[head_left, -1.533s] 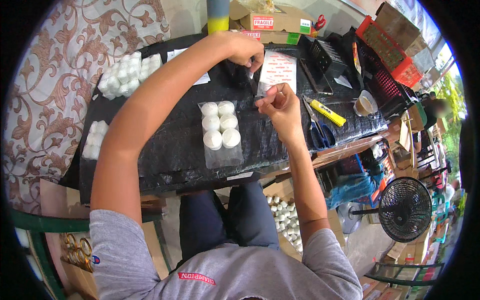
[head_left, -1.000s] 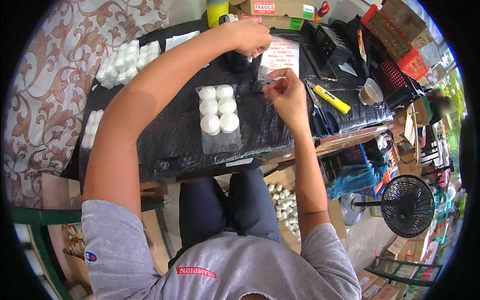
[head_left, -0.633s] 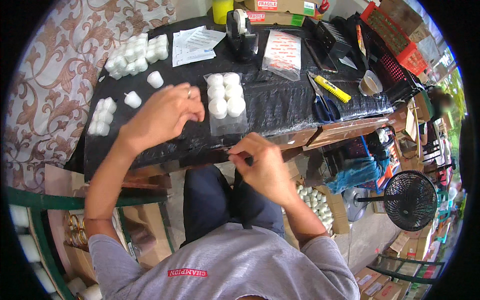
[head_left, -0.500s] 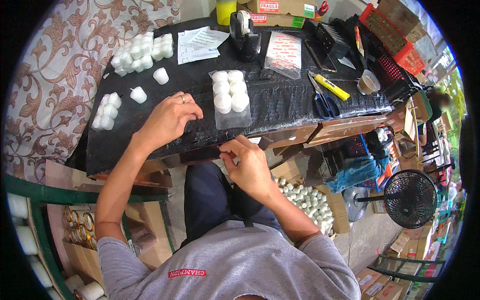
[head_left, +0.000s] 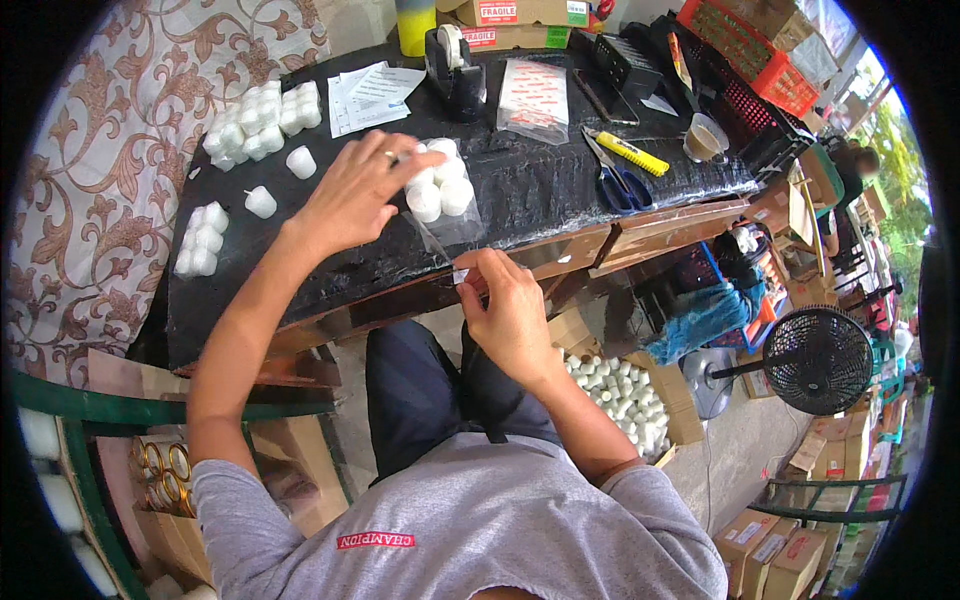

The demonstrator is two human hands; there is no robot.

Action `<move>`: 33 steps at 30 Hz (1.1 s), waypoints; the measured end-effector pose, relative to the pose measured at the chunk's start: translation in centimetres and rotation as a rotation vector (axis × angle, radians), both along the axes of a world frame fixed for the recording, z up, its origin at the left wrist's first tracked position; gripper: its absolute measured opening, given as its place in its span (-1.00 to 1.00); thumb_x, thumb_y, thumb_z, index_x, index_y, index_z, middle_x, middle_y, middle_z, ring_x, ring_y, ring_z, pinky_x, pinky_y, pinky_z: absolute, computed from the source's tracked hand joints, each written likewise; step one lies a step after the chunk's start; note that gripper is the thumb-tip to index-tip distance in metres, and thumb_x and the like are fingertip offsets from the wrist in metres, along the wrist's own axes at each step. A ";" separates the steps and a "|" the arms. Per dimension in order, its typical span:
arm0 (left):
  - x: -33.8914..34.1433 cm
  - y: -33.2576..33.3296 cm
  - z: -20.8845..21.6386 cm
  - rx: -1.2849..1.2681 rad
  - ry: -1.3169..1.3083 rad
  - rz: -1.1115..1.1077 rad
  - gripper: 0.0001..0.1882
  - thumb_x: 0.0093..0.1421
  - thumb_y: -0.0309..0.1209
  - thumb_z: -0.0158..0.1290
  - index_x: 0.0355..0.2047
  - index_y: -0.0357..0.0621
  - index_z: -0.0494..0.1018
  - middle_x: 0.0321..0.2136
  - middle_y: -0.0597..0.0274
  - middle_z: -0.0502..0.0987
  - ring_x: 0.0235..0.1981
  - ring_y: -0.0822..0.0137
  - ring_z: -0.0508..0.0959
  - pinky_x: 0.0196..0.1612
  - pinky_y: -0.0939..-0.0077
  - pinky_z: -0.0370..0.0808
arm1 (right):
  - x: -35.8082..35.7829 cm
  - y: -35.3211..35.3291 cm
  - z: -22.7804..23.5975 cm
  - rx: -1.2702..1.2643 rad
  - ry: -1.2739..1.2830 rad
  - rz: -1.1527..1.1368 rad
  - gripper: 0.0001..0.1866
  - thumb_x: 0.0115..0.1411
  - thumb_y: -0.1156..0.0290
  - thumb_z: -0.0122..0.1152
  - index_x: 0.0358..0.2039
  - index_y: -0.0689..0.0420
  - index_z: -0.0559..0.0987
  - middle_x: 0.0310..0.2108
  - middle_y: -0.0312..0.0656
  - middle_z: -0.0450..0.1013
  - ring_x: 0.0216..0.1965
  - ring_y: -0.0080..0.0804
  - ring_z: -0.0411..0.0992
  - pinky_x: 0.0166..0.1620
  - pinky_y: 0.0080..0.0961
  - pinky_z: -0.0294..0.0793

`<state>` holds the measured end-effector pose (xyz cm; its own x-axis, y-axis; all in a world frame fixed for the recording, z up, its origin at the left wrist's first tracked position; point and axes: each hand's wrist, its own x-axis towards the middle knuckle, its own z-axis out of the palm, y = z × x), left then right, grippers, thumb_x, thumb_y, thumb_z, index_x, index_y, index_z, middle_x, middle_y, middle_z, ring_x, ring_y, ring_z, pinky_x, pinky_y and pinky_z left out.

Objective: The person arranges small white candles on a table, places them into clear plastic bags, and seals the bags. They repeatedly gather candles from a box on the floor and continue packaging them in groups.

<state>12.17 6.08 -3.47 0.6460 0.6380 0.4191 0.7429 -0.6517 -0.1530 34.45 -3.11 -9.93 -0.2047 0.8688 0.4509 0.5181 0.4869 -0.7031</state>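
On the black-covered table, several white candles (head_left: pixel 457 196) lie in rows in a clear plastic bag (head_left: pixel 456 232). My left hand (head_left: pixel 358 190) is over the left side of this pack, fingers apart and holding nothing; it hides some of the candles. At the table's front edge, just below the bag, my right hand (head_left: pixel 505 312) pinches a small clear, shiny piece of film (head_left: pixel 460 276) between thumb and fingers. Whether that piece joins the bag I cannot tell. Two loose candles, one with a wick (head_left: pixel 260 202) and another (head_left: pixel 300 162), stand to the left.
Wrapped candle packs (head_left: pixel 262 122) (head_left: pixel 202 238) lie at left. Papers (head_left: pixel 372 98), a tape dispenser (head_left: pixel 456 75) and a printed plastic pouch (head_left: pixel 533 98) are behind. Scissors (head_left: pixel 622 190) and a yellow cutter (head_left: pixel 632 152) lie right. A box of candles (head_left: pixel 684 405) and a fan (head_left: pixel 817 360) stand below.
My left hand has moved right and away from me, over the candle pack, and its fingers have spread. My right hand stays near the table edge, its pinched film now showing. The view has shifted slightly.
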 end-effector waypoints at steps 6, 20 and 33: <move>3.9 2.6 1.5 -0.045 0.456 -0.269 -0.17 -0.21 -0.61 0.30 0.14 0.28 0.40 0.07 0.31 0.45 0.21 0.17 0.34 0.39 -0.10 0.11 | 1.1 0.3 0.3 0.014 0.011 0.054 -0.73 0.06 0.69 0.20 -0.20 0.19 0.51 -0.41 -0.07 0.50 -0.30 -0.08 0.55 -0.21 -0.21 0.48; 3.3 2.8 1.7 -0.188 0.452 -0.266 0.01 -0.18 -0.52 0.37 0.31 0.38 0.26 0.18 0.32 0.41 0.19 0.20 0.38 0.21 0.05 0.36 | 2.1 0.5 0.3 -0.004 0.085 0.134 -0.71 0.06 0.73 0.17 -0.17 0.25 0.54 -0.44 -0.07 0.48 -0.35 -0.14 0.54 -0.23 -0.33 0.51; 5.2 2.6 3.5 -0.455 0.417 -0.229 -0.42 -0.25 -0.58 0.25 -0.10 0.07 0.57 0.10 0.21 0.45 0.13 0.04 0.40 0.04 0.18 0.54 | 4.2 2.1 0.1 -0.007 0.118 0.048 -0.69 0.06 0.74 0.17 -0.16 0.20 0.52 -0.41 -0.07 0.53 -0.31 -0.11 0.57 -0.24 -0.29 0.51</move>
<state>17.39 8.67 0.06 0.8364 0.5196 -0.1744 0.5159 -0.8538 -0.0700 38.61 -1.00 -9.87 -0.1923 0.8624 0.4684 0.4078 0.5043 -0.7611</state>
